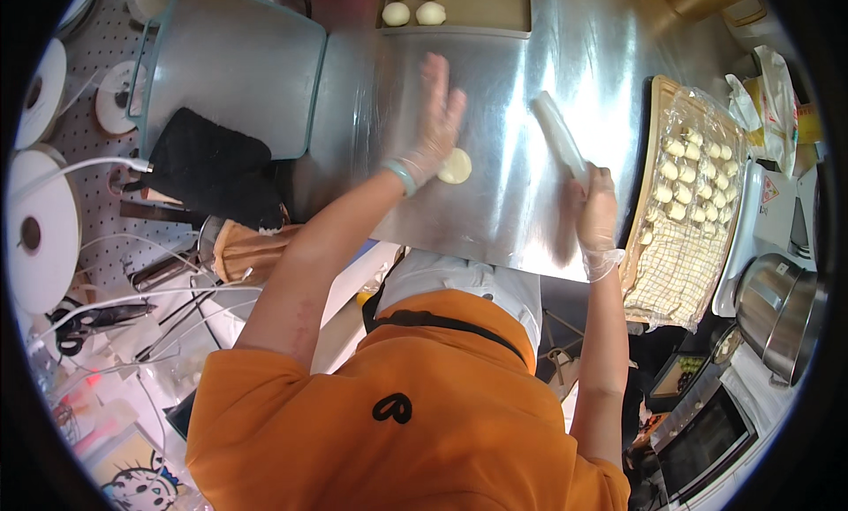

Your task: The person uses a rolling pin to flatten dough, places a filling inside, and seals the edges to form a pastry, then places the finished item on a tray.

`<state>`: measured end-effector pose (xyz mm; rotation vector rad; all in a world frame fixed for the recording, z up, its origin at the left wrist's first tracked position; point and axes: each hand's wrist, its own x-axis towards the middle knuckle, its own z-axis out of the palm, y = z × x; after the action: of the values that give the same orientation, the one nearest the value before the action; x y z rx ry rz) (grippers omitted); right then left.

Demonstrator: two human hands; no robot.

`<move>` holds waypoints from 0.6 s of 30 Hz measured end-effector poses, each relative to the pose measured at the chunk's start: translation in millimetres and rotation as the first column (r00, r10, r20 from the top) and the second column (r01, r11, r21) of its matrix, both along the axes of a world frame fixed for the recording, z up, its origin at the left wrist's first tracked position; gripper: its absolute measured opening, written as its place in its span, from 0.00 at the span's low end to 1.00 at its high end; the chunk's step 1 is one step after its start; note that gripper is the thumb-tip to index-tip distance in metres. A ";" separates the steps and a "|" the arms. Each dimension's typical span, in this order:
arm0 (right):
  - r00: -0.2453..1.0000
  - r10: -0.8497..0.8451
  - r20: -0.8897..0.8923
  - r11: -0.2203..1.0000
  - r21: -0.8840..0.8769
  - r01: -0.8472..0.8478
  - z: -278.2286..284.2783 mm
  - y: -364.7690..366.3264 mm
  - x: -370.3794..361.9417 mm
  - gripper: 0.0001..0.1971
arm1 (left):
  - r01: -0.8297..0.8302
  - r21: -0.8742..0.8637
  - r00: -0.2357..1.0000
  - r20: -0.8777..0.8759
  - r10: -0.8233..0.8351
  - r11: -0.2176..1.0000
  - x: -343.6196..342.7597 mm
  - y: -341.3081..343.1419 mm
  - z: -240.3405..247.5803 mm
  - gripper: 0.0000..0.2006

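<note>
A flat, pale round of dough [456, 167] lies on the shiny metal worktop [495, 219]. Just left of it and partly over its edge is my left hand [431, 127], in a thin clear glove, its fingers stretched out and somewhat blurred. Nothing shows in that hand. My right hand [597, 212], also in a clear glove, is closed round one end of a whitish rolling pin [558, 129]. The pin slants away to the upper left, to the right of the dough round and apart from it.
At the far edge stands a baking tray [468, 32] with several dough balls [431, 14]. A wooden board [655, 91] on the right carries many small dough pieces under plastic film [685, 272]. A clear bin [314, 87] and a black cloth [208, 162] are on the left.
</note>
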<state>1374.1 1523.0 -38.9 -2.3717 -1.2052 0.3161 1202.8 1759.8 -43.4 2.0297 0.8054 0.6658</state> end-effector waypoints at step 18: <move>0.933 0.254 0.256 0.967 -0.096 -0.237 -41.5 103.0 -80.3 0.31 | 0.213 0.508 0.854 -0.511 0.093 0.835 -46.6 -4.6 -37.3 0.32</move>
<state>1293.7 1625.9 -80.4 -2.3738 -1.6469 0.1158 1156.3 1755.1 -80.7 2.8321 0.9127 0.3162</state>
